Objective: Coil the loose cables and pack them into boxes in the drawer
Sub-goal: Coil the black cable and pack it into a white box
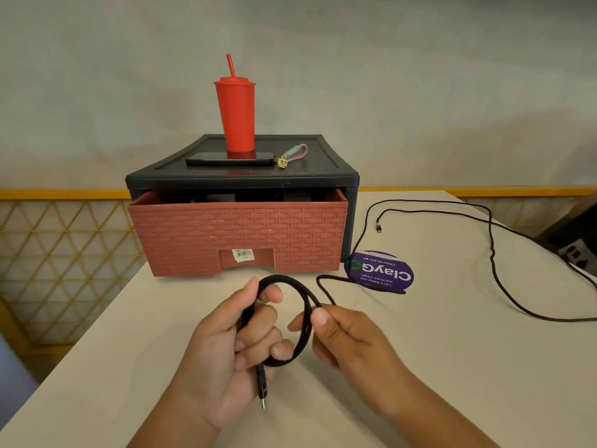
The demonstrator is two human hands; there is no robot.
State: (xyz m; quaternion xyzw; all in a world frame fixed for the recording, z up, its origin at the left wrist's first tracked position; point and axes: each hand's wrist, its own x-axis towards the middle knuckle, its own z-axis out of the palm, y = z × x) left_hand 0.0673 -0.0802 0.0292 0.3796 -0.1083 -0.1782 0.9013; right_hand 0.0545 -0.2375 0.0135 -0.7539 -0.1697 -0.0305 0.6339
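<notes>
1 beige table (452, 367), cable (277, 278), pale wall (387, 76)

Bare hands as left grip (223, 347), right grip (349, 337), short plain nails, forearms (429, 402) bare to frame edge

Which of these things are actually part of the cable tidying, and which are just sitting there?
In use: black cable, held by left hand and right hand; red drawer, slightly open.
Just lying about: red cup, phone, keychain, purple sticker.
</notes>
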